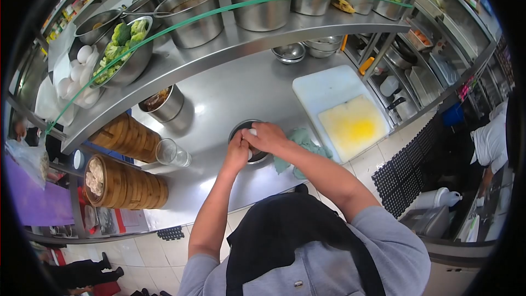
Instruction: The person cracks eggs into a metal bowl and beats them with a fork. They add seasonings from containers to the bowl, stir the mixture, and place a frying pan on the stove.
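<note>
We could not see the floor of the metal bowl (232,136) properly, since our left hand (236,152) and right hand (268,136) covered most of its mouth; a reddish-brown patch showed at its near side, too small to name. Our fingertips hid most of the egg (252,131), so we could not tell whether its shell was whole or split. The lens's dark border cut off the outer edges, and a person in white (493,137) at the far right showed only in part.

The egg looked white and smooth where it peeped out between our fingers, directly over the bowl on the steel worktop (235,85). The grip of each hand was drawn in, both sets of fingers pinching the shell, and a second white bit showed just below.

Beyond the hands, we had a metal pot (169,111) with something dark brown inside, and near it a clear glass (173,154). A bamboo steamer (131,186) held pale, lumpy pieces. On the shelf (241,38) above, a wide bowl (134,66) was heaped with broccoli (114,56), white eggs (71,82) sat beside it in clear plastic, and a deep pot (262,11) held pale round pieces.
</note>
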